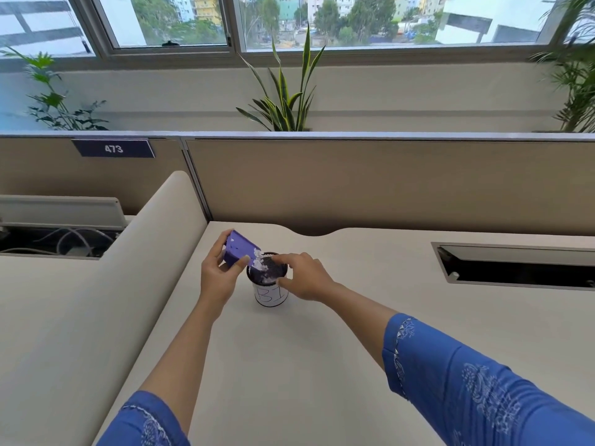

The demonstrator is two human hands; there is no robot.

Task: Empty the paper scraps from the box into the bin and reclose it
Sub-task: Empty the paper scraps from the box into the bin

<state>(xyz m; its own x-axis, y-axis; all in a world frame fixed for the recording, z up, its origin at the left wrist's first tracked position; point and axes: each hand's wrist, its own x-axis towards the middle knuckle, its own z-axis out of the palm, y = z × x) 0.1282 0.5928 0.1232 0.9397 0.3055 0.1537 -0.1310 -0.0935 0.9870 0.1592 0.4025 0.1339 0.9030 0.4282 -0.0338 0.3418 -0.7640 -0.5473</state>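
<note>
At centre frame, a person's left hand [219,275] grips a purple box [240,249] tilted over a mesh bin [269,286] on the tabletop [354,317], paper scraps [261,267] spilling in; right hand [306,278] fingers [280,258] loosely spread, steadying the rim. Emptying is under way; next likely comes shaking out remnants, then reclosing.

At the centre of the frame, the small purple rectangular box [240,251] looks like smooth matt card or plastic; which one cannot be told. The white crumpled paper scraps [260,265] at its lower edge look soft and rough-edged. The round black bin [269,283] has fine perforated metal mesh walls, with a white paper label wrapped on its front, handwritten on in dark ink. The cream desk top [354,317] filling the lower frame is a smooth, matt laminate. At the bottom corners, the blue sleeves [467,381] are woven cloth printed with a white pattern.
</note>
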